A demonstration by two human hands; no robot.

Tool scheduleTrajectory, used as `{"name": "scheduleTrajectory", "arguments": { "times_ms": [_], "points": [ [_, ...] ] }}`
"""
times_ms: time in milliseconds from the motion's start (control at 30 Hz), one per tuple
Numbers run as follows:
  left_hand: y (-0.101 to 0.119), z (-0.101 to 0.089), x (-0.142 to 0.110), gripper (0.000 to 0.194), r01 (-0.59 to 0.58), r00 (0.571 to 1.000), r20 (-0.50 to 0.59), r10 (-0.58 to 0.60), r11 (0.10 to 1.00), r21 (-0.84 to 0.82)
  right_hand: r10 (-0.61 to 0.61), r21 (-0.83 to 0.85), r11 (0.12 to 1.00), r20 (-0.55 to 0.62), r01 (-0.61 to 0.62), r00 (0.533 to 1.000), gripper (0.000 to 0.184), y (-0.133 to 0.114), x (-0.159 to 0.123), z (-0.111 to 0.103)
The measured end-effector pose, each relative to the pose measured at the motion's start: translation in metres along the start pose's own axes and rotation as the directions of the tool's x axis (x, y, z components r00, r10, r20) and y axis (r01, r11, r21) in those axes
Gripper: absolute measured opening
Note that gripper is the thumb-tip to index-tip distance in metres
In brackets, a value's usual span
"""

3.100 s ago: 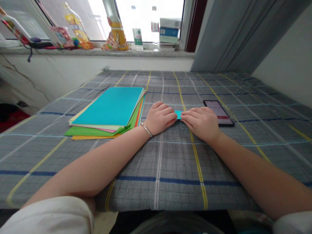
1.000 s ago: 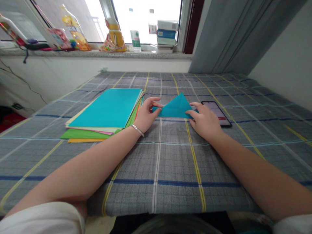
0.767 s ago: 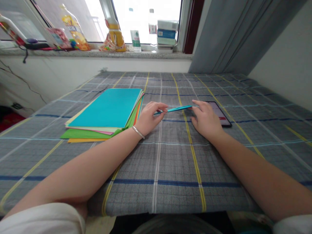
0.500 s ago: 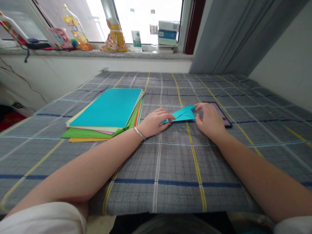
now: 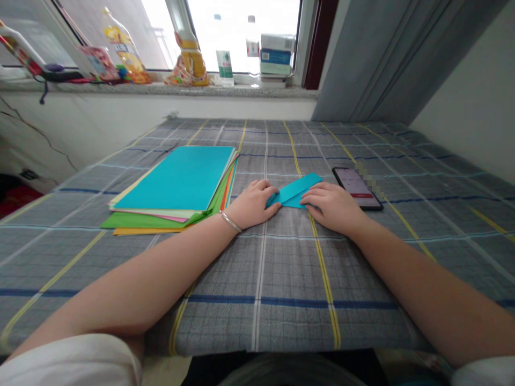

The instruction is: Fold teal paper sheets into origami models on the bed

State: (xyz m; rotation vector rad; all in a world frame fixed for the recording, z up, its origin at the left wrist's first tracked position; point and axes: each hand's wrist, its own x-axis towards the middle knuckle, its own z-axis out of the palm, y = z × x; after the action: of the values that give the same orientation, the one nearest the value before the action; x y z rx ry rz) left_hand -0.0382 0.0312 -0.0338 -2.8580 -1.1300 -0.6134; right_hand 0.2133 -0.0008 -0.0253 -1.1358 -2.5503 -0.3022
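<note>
A folded sheet of blue paper (image 5: 296, 188) lies at a slant on the checked cloth between my two hands. My left hand (image 5: 255, 203), with a silver bangle at the wrist, has its fingers and thumb closed on the left end of the paper. On the lower right part, the fingers of my right hand (image 5: 332, 206) are bent together over the paper and cover its right corner. A long straight strip of the paper shows along its upper side.
Left of my hands is a stack of coloured paper (image 5: 177, 179), blue sheet uppermost. A phone (image 5: 356, 187) rests just beyond my right hand. The checked cloth (image 5: 289, 268) covers the table. Bottles and boxes (image 5: 277, 55) stand on the windowsill (image 5: 241, 92) behind.
My right hand has come left and down from the right tip onto the paper's lower part. A flap now lies folded as a long strip. More of the phone is visible.
</note>
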Motion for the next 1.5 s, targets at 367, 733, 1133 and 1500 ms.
{"name": "scheduleTrajectory", "arguments": {
  "times_ms": [367,733,1133,1500],
  "points": [
    [0.014,-0.006,0.001,0.037,0.091,0.994,0.048,-0.093,0.995,0.043,0.034,-0.075,0.997,0.072,-0.029,0.997,0.026,-0.003,-0.001,-0.004],
    [0.021,-0.006,0.002,0.04,0.202,0.978,0.087,-0.187,0.953,-0.225,-0.103,-0.001,0.995,0.085,0.103,0.991,0.031,-0.005,-0.002,0.0],
    [0.007,-0.012,0.007,0.039,0.05,0.975,0.224,0.011,0.963,-0.265,-0.136,-0.029,0.99,0.088,0.139,0.987,0.024,-0.019,0.002,0.003],
    [0.01,-0.015,0.008,0.044,-0.018,0.972,0.216,0.088,0.951,-0.308,0.121,0.108,0.986,0.065,-0.128,0.99,0.015,-0.028,0.013,0.011]
  ]
}}
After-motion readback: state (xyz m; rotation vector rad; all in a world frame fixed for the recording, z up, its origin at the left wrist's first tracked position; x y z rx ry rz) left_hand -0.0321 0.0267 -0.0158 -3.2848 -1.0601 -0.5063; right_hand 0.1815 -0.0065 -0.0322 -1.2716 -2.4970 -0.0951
